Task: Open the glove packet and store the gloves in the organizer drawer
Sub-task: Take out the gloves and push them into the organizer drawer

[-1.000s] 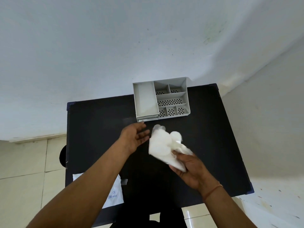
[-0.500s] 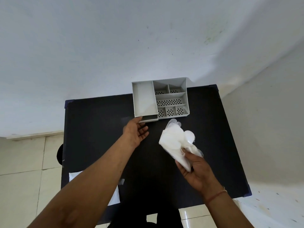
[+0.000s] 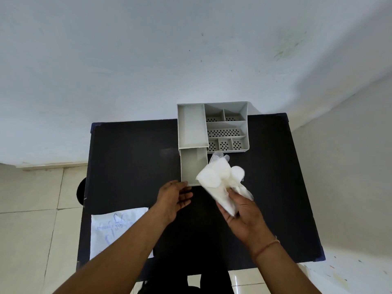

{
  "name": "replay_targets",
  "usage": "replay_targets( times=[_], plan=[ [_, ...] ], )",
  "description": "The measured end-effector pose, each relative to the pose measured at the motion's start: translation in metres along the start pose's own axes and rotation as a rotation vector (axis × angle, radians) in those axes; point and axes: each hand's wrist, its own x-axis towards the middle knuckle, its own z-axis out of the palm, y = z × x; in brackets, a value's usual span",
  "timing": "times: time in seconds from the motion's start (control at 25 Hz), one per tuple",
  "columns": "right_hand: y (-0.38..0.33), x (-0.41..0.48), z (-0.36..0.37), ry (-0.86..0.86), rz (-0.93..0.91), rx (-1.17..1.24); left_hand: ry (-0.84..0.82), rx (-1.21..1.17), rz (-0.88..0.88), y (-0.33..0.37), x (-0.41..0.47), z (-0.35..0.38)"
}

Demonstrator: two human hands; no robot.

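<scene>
A grey organizer (image 3: 192,126) with several compartments stands at the far edge of the black table (image 3: 131,158). Its drawer (image 3: 192,166) is pulled out toward me and looks empty. My left hand (image 3: 175,197) rests at the drawer's front edge, fingers touching it. My right hand (image 3: 241,211) holds a bunch of white translucent gloves (image 3: 218,179) just right of the open drawer, their near corner overlapping its front right edge. The opened glove packet (image 3: 115,223) lies flat at the table's near left.
White walls rise behind and to the right of the table. Tiled floor shows on the left and below. A dark round object (image 3: 81,190) sits at the table's left edge.
The drawer has slid out from under the organizer toward me, drawn by my left hand. My right hand carried the gloves up and closer to the drawer.
</scene>
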Motion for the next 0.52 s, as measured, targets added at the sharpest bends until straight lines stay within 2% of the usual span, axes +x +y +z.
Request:
replay_targets(
  times=[0.08,0.2,0.28,0.4,0.52],
  plan=[
    [0.004,0.004,0.006,0.016,0.003,0.018,0.007,0.02,-0.006,0.004,-0.008,-0.002],
    [0.012,0.008,0.018,0.019,0.006,0.061,0.145,0.113,-0.005,0.007,-0.032,-0.007],
    [0.02,0.01,0.029,0.016,-0.021,0.051,0.066,0.13,0.058,0.007,-0.053,-0.005],
    [0.036,0.008,0.042,-0.02,-0.091,-0.04,-0.093,0.219,0.211,0.014,-0.069,0.006],
    [0.031,0.008,0.05,-0.014,-0.105,-0.306,0.028,0.409,0.369,0.034,-0.043,0.006]
  ],
)
